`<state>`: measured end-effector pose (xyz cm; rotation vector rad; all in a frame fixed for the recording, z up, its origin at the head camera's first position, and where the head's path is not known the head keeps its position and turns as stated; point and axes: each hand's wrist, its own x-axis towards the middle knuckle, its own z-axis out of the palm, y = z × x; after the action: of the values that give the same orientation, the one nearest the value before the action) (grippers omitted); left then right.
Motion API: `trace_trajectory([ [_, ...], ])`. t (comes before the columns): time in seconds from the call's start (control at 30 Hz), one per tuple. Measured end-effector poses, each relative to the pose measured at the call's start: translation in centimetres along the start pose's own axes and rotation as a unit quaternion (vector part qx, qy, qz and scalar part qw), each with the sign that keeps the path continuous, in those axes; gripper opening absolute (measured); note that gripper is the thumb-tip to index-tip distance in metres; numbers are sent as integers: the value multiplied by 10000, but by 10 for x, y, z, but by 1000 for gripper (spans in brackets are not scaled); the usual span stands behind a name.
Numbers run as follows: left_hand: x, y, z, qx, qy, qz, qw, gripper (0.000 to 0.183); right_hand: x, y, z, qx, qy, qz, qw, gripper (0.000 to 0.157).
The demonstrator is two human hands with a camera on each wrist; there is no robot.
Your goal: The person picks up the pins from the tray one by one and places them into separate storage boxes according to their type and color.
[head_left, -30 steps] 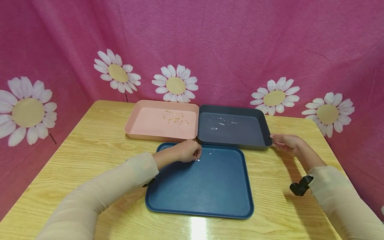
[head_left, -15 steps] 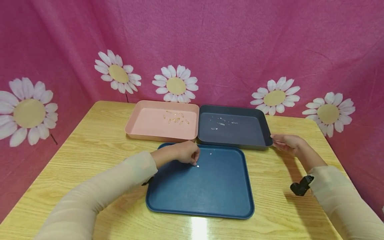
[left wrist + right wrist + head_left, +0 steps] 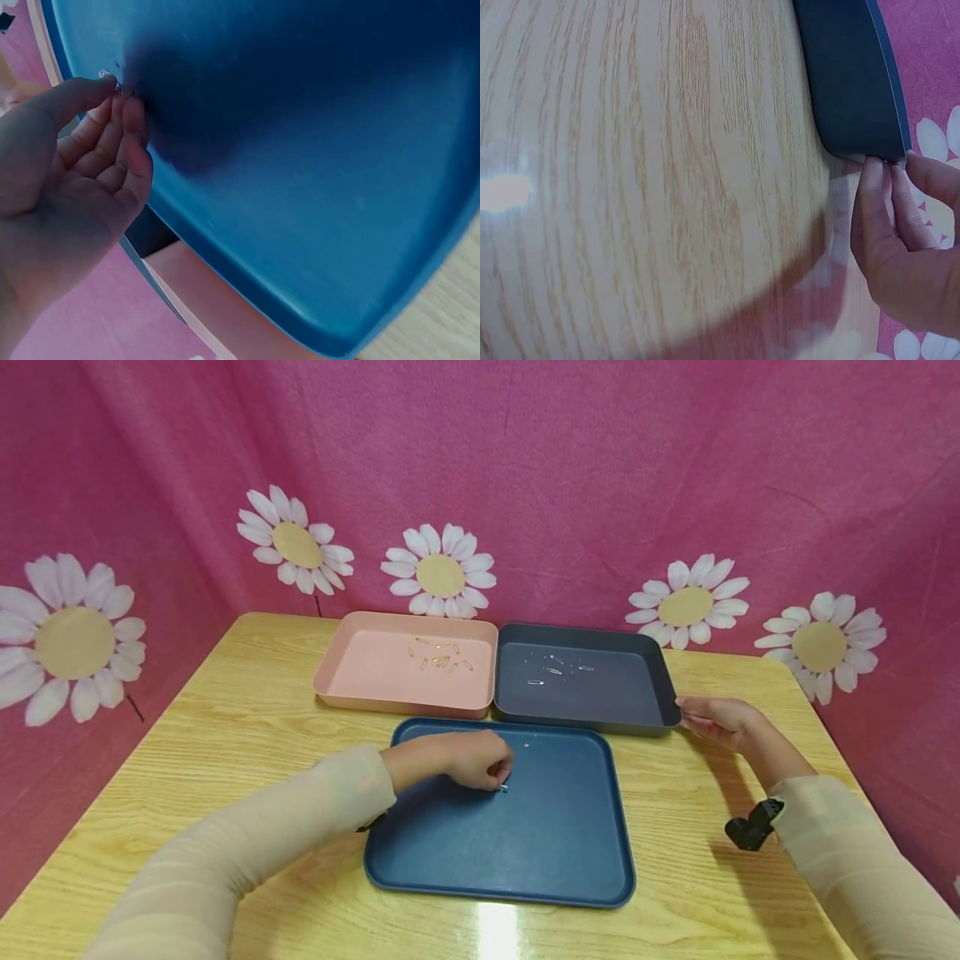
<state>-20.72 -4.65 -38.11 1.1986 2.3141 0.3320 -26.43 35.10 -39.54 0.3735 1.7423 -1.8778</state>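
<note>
My left hand [image 3: 480,760] is over the blue tray [image 3: 555,827], thumb and fingertips pinching a small silver safety pin [image 3: 503,788]. In the left wrist view only a shiny bit of the pin [image 3: 105,73] shows past the thumb; the fingers hide the rest. Another tiny shiny piece [image 3: 527,745] lies near the tray's far edge, too small to make out. At the far right, my right hand [image 3: 716,720] holds the near right corner of the dark grey tray [image 3: 615,714]. In the right wrist view, its fingertips [image 3: 874,169] touch the outer wall, with the thumb by the rim.
Several gold safety pins [image 3: 442,660] lie in the pink tray [image 3: 360,672], at the back left. Several silver safety pins [image 3: 553,671] and tiny specks are in the dark grey tray beside it. A pink flowered cloth [image 3: 555,485] hangs behind the wooden table [image 3: 225,735].
My left hand has moved toward me across the blue tray with the silver pin, then slightly right. My right hand stays at the dark grey tray.
</note>
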Motion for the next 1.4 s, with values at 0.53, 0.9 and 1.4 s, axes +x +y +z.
trace_trajectory([
  [0.53,19,11,-20,-915,872,500,9907,5,-1,-2,-1,-35,84,40,10000,32],
  [0.9,42,8,-44,-1145,1281,183,9850,8,-1,0,-5,-142,40,65,9999,31],
  [1.4,85,1,-89,-1245,1477,-648,9790,10,-1,0,-2,-259,5,37,9997,29],
])
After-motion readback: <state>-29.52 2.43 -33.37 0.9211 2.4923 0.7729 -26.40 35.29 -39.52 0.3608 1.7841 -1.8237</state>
